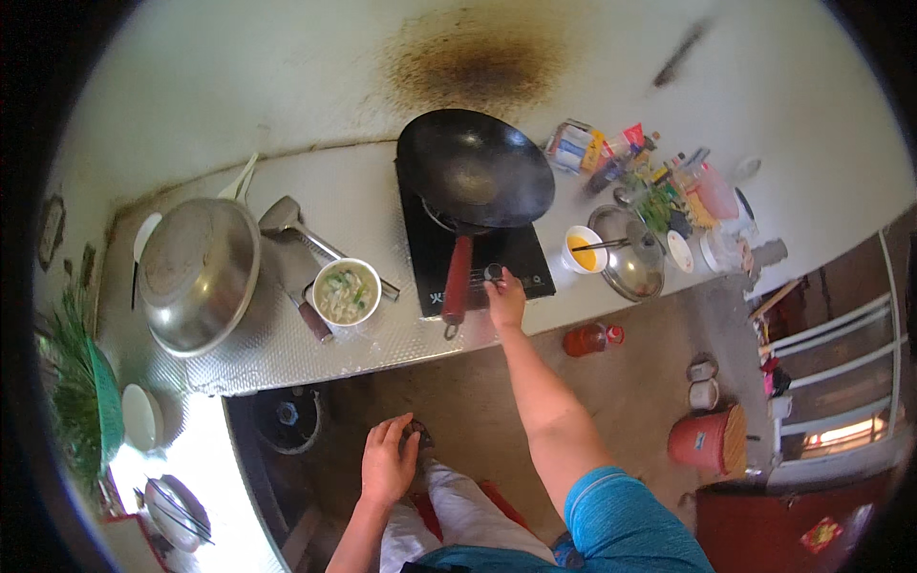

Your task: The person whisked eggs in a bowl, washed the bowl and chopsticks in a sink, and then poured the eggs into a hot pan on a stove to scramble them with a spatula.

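Observation:
My right hand point(506, 304) reaches over the counter's front edge, with thumb and fingers around the black control knob point(493, 272) of the induction cooktop point(430, 276). A dark wok point(480, 172) sits tilted on this cooktop, and its inside looks bare. Its red handle point(457, 283) points toward me, just left of my right hand. My left hand point(387, 462) hangs below the counter edge, holding nothing, thumb and fingers apart. A bowl of pale sliced food with green pieces point(347, 290) stands left of the cooktop. To the right is a bowl of beaten egg point(584, 251) with chopsticks across it.
A spatula point(283, 215) and a brown-handled tool point(311, 319) lie near the food bowl. Farther left rests an upturned metal basin point(200, 276). A pot lid point(630, 258), seasoning packets point(573, 147) and bottles crowd the right. A red-capped bottle point(587, 340) is on the floor.

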`<state>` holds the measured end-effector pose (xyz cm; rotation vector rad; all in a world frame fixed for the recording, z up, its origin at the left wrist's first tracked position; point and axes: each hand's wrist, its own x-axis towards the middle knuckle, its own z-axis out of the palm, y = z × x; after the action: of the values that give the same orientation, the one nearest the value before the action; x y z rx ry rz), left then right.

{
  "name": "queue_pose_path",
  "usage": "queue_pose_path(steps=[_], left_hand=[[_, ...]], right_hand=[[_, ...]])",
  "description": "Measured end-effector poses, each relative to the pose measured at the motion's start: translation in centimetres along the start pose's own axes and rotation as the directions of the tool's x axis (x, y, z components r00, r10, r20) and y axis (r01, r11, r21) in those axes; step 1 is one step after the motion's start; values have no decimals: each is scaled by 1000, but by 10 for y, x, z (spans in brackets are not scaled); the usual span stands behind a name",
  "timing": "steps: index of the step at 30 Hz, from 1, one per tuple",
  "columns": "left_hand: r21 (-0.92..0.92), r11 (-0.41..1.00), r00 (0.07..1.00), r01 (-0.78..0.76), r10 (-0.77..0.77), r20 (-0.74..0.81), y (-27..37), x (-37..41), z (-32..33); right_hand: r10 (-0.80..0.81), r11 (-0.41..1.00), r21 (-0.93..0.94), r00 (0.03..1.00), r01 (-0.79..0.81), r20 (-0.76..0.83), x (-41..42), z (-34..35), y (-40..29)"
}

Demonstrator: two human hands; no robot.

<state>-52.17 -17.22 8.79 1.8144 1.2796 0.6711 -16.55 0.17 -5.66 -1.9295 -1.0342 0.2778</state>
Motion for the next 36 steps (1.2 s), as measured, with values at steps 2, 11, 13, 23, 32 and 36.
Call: queue_pose_path(steps=[2,11,13,23,32,36], left_hand=[[19,999,999,-35,35,19,-3,-4,8],[-8,976,970,-218,217,106,51,16,56],[210,887,904,-411,368,217,53,16,97],[-498,828,908,256,-29,418,175,40,203],[-70,919,395,389,-97,913,170,104,351],[-426,628,714,651,-316,625,158,148,397]], right_hand=[[-43,987,-155,998,35,-43,-23,-1,-13],[239,807,286,728,-517,642,-220,-140,-116],[286,321,593,672,-739,683,-242,-148,-150],[510,-222,869,707,-442,490,-158,-221,-78],[288,-141,865,816,-482,501,-113,-367,147],[443,839,394,892,-376,-91,-127,-378,219]])
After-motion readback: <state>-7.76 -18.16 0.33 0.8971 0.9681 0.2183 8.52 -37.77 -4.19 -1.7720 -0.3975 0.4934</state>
